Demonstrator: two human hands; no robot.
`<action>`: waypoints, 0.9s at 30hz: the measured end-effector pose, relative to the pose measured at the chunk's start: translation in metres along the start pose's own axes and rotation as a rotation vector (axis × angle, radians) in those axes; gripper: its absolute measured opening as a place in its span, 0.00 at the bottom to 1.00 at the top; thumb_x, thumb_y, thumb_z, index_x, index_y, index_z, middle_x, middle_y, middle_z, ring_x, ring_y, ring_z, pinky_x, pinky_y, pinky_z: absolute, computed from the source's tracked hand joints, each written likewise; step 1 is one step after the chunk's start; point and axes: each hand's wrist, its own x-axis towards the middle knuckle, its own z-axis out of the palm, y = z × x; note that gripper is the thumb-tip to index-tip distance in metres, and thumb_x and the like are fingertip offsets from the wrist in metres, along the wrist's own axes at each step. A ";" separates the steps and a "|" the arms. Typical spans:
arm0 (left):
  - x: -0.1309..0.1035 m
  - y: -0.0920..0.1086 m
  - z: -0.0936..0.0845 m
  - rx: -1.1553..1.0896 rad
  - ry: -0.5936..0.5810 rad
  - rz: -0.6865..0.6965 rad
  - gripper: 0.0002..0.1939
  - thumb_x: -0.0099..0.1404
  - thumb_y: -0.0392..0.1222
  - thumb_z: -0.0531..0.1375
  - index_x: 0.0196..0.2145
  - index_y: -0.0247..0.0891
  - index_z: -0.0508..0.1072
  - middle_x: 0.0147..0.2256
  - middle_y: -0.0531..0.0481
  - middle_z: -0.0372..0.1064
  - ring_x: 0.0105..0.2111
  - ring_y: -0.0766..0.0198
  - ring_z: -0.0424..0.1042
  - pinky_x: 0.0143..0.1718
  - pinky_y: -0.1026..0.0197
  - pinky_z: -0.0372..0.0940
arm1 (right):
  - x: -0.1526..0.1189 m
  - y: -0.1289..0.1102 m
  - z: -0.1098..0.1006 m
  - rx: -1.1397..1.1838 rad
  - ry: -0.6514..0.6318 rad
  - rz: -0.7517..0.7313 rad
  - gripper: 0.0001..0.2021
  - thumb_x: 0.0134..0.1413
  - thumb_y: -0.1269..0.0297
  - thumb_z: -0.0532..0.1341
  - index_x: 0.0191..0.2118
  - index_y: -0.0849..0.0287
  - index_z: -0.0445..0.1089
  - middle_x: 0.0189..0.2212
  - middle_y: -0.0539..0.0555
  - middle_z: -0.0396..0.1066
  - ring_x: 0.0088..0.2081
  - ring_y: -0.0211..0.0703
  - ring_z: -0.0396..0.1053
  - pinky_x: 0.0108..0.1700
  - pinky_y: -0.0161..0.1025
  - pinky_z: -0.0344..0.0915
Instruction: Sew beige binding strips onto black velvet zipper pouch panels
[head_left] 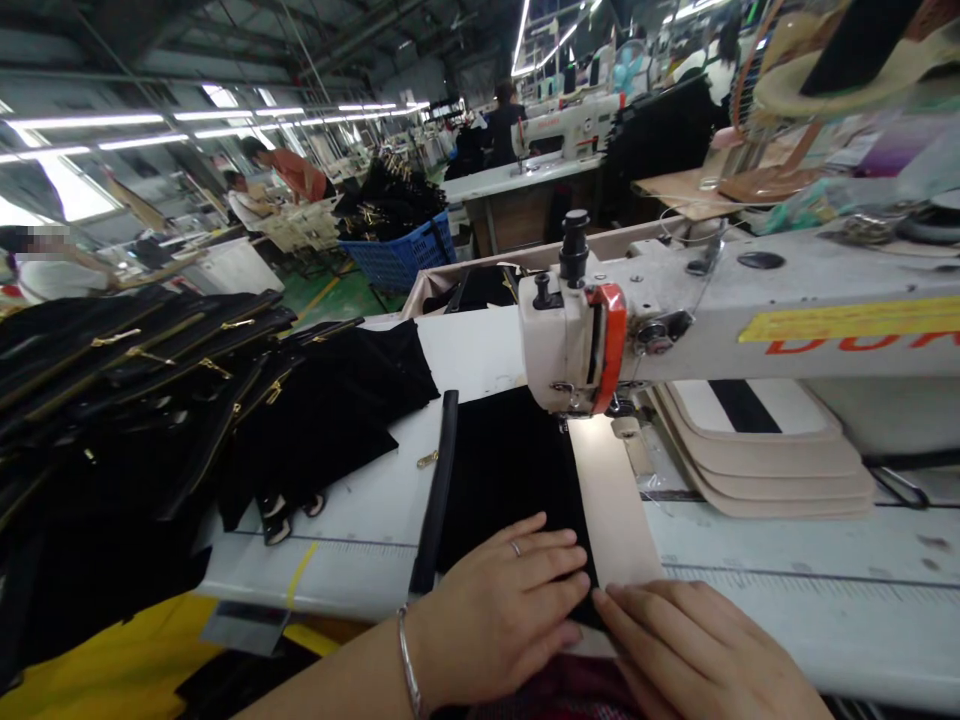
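A black fabric piece (510, 480) lies on a beige panel (611, 500) beneath the head of a sewing machine (564, 340). A dark strip (437, 490) with a gold zipper pull (427, 459) runs along the fabric's left side. My left hand (517, 610) rests flat on the black fabric near its front edge, fingers stretched out. Beside it, my right hand (697, 640) lies over the front of the beige panel, fingertips touching the fabric's right edge. Its fingers are extended and close together; the thumb is hard to make out. The needle area is partly hidden by the machine head.
Black zippered pieces (150, 400) are heaped on the left of the table. Stacked beige panels (765, 450) sit under the machine arm. Behind are a blue crate (401, 250) full of black pieces and another sewing machine (574, 130). Several people work farther back.
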 end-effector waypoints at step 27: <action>0.039 -0.065 0.004 0.140 0.080 0.053 0.14 0.71 0.32 0.50 0.51 0.33 0.68 0.53 0.47 0.68 0.58 0.64 0.62 0.63 0.55 0.54 | 0.043 0.050 0.017 0.015 -0.117 0.160 0.16 0.60 0.62 0.57 0.54 0.57 0.66 0.43 0.54 0.69 0.44 0.46 0.66 0.48 0.48 0.64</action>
